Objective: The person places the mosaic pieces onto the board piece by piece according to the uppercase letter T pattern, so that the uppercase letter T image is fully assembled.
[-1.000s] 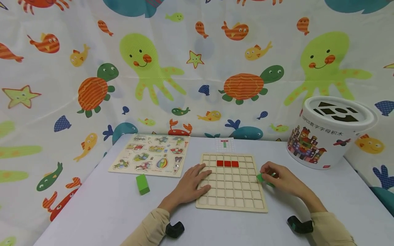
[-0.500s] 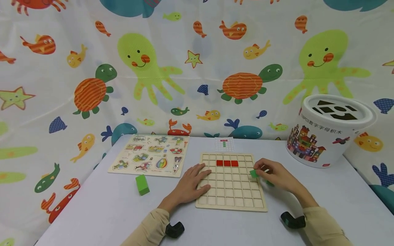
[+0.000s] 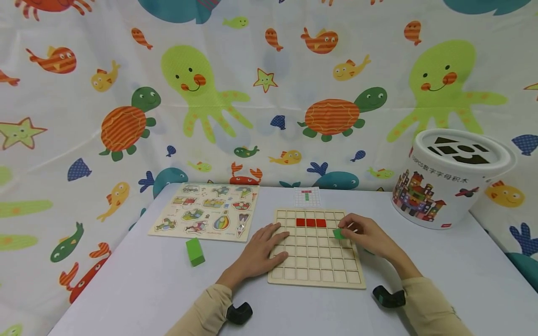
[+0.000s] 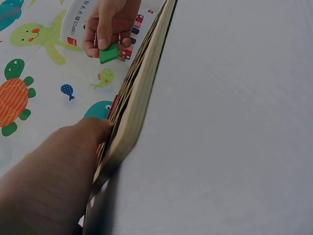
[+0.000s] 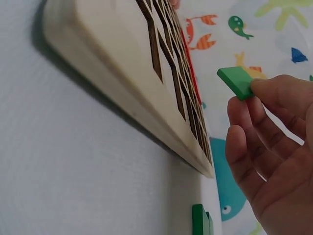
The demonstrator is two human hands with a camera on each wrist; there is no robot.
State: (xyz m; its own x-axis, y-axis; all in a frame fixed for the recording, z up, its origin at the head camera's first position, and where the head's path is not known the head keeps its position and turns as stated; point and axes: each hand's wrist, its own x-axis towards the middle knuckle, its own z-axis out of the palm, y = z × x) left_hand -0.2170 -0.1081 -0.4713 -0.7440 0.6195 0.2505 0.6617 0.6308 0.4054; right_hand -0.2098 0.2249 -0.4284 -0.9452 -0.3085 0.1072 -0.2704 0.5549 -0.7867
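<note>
A wooden grid board [image 3: 313, 276] lies on the table with three red square tiles [image 3: 311, 223] side by side in an upper row. My left hand [image 3: 259, 252] rests on the board's left edge, its fingers spread over the squares. Between thumb and fingers my right hand [image 3: 371, 237] pinches a green square tile [image 3: 338, 233]. The right wrist view shows this green tile [image 5: 235, 81] held up off the board, over its right side. More green tiles [image 5: 198, 220] lie on the table just right of the board, mostly hidden under the right hand in the head view.
Behind the board lies a small card [image 3: 307, 197] printed with a red and green grid pattern. A picture puzzle board [image 3: 206, 210] and a green block [image 3: 195, 252] are on the left. At the back right stands a white bucket [image 3: 449, 182], before a patterned cloth [image 3: 269, 102].
My right hand has moved left from the board's right edge to above its squares, carrying the green tile. The left hand stays in place on the board.
</note>
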